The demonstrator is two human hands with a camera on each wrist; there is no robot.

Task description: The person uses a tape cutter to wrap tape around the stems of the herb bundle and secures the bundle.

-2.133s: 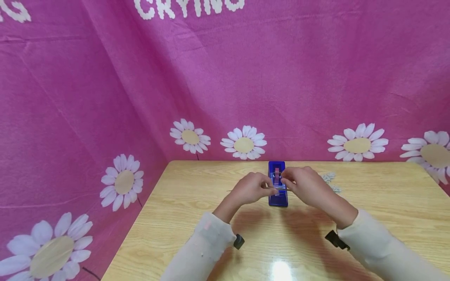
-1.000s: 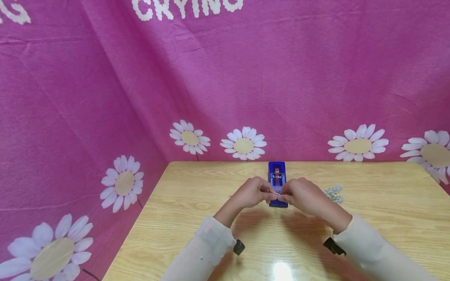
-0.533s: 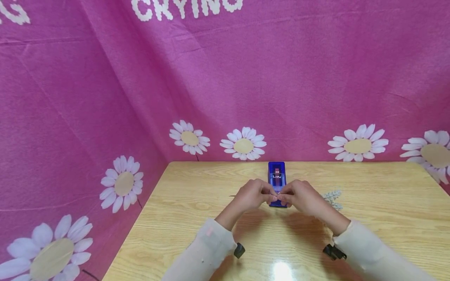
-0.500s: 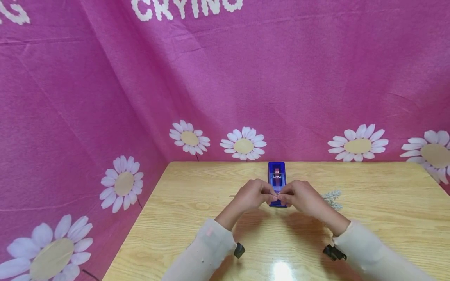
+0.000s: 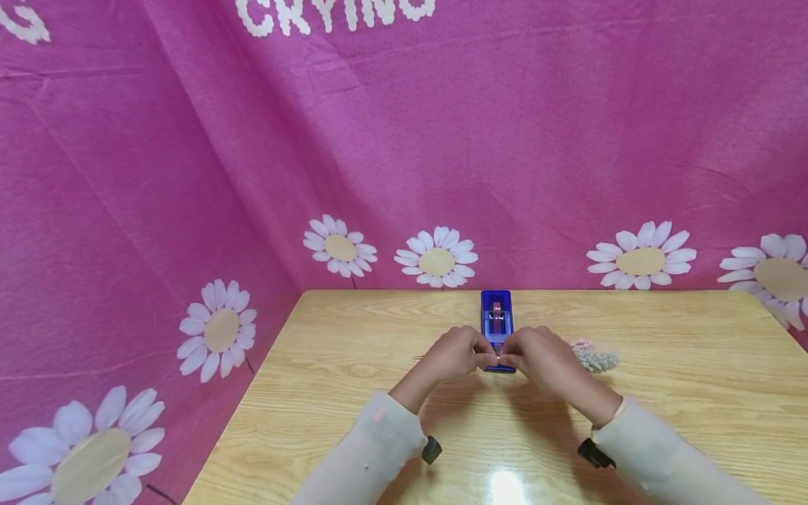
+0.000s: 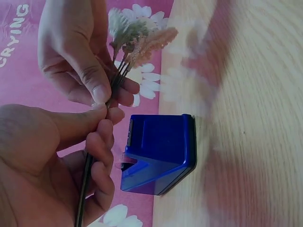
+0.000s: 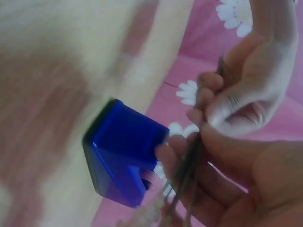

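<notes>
A wood-grained table [image 5: 353,324] is backed and flanked by a magenta cloth [image 5: 505,126] printed with white daisies and lettering. On the table's far part, a blue tape dispenser [image 5: 496,298] is set with its length pointing away from the person; in the head view its near end is partly covered by the fingertips. Within its body a tape roll with a pink core [image 5: 497,315] is seated. Over that near end, a flower bunch [image 5: 596,361] is held by both hands, its pale green and pink heads carried out past the right hand [image 5: 541,356], its stems led back past the left hand [image 5: 451,354]. The stems are pinched narrowly between thumbs and curled fingers, the thumb tips brought close together. Both forearms are angled inward in pale sleeves [image 5: 372,438].
</notes>
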